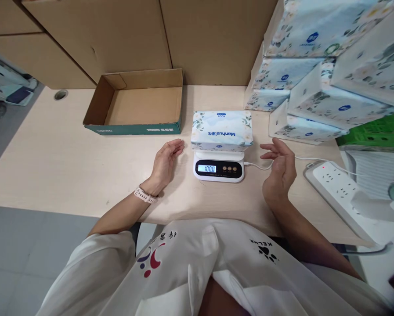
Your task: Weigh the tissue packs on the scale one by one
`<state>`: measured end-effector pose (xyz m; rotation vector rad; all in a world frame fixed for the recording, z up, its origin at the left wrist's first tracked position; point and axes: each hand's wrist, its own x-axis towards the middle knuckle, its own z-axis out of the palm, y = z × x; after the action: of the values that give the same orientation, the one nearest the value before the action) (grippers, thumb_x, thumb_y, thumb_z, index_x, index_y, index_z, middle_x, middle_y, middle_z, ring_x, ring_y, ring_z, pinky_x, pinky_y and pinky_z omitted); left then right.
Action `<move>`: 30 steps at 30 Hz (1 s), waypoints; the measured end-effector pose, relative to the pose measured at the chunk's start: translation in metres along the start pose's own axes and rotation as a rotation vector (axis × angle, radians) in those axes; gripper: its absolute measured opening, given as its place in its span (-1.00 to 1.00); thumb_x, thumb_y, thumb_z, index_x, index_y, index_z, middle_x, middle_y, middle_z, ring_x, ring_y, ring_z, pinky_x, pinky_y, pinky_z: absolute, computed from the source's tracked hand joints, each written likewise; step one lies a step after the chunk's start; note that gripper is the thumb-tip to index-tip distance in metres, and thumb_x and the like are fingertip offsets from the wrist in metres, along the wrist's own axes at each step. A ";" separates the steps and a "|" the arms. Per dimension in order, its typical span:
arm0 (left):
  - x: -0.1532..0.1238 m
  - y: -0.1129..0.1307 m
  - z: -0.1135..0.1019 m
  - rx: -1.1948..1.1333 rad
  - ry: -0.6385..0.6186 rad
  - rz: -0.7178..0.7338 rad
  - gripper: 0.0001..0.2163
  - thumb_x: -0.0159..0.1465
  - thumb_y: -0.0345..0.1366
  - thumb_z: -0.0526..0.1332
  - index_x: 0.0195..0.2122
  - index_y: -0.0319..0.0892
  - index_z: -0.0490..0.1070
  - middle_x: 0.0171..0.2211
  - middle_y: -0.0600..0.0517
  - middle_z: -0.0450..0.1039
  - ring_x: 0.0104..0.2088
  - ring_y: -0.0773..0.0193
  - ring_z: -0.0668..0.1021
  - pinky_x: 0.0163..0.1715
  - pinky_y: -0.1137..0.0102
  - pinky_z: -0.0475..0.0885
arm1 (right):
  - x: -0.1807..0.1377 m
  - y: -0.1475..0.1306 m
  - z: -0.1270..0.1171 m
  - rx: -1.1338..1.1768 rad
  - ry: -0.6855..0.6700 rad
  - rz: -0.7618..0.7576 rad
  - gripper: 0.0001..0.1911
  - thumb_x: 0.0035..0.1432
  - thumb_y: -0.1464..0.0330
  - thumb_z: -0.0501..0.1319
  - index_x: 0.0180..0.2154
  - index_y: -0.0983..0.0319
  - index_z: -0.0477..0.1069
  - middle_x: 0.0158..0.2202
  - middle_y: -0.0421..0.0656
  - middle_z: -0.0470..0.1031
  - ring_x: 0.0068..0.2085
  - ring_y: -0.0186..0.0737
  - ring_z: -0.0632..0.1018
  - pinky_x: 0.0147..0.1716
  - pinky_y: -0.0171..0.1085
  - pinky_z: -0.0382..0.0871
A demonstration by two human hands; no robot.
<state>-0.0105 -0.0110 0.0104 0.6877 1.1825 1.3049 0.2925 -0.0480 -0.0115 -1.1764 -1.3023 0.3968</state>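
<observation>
I see a tissue pack point(221, 130) lying flat on top of the small white kitchen scale point(219, 167), near the middle of the pale wooden desk point(52, 158). The pack's printed face is upward and its lettering reads upside down from where I look. The scale's lit display point(206, 168) shows 100.0.

My left hand point(165, 163) rests on the desk just left of the scale, palm turned inward, fingers loosely curled and apart, gripping nothing; it sits near the pack's left end without touching it. A white watch point(145, 195) is on that wrist. My right hand point(280, 169) hangs just right of the scale, fingers spread and slightly bent, also holding nothing, clear of the pack's right end. It sits over the white cable point(254, 165) that runs out of the scale's right side toward the power strip point(335, 186) at the right edge, where a red light glows.

Behind the left hand stands an open cardboard box point(137, 103) with a green band at its base, nothing visible inside. To the right, a stack of the same flowered tissue packs point(315, 74) leans in rows, well behind my right hand. Big brown cartons point(117, 35) line the back of the desk
</observation>
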 end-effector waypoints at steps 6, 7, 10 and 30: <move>-0.001 0.001 0.000 0.000 -0.003 -0.007 -0.86 0.30 -0.32 0.35 -0.16 -0.16 0.68 -0.03 -0.08 0.70 0.05 0.15 0.68 0.46 0.07 0.38 | 0.000 -0.005 0.000 0.022 0.014 0.075 -0.52 0.55 0.07 0.06 0.19 0.18 0.57 -0.10 -0.05 0.67 -0.23 -0.21 0.56 -0.15 -0.11 0.46; -0.001 0.001 0.000 0.000 -0.002 -0.008 -0.87 0.30 -0.32 0.35 -0.16 -0.15 0.68 -0.03 -0.08 0.70 0.05 0.15 0.68 0.46 0.07 0.39 | 0.000 -0.006 0.000 0.023 0.019 0.075 -0.52 0.55 0.07 0.06 0.16 0.19 0.58 -0.12 -0.06 0.67 -0.23 -0.21 0.56 -0.16 -0.11 0.45; -0.001 0.001 0.000 0.021 -0.005 -0.007 -0.86 0.30 -0.32 0.35 -0.15 -0.15 0.68 -0.02 -0.08 0.70 0.07 0.15 0.67 0.44 0.09 0.41 | 0.000 -0.010 0.000 0.013 0.030 0.081 -0.53 0.54 0.07 0.07 0.09 0.20 0.62 -0.16 -0.08 0.67 -0.25 -0.21 0.56 -0.18 -0.12 0.45; -0.002 0.004 0.001 0.064 -0.012 -0.002 -0.86 0.30 -0.34 0.33 -0.15 -0.16 0.66 -0.01 -0.11 0.69 0.12 0.09 0.67 0.49 0.03 0.37 | 0.002 -0.016 -0.004 -0.091 -0.076 0.043 -0.46 0.56 0.06 -0.03 -0.12 0.19 0.65 -0.20 -0.07 0.63 -0.19 -0.12 0.59 -0.14 -0.08 0.43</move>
<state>-0.0109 -0.0122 0.0151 0.7394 1.2188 1.2636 0.2908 -0.0545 0.0039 -1.2780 -1.3740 0.4206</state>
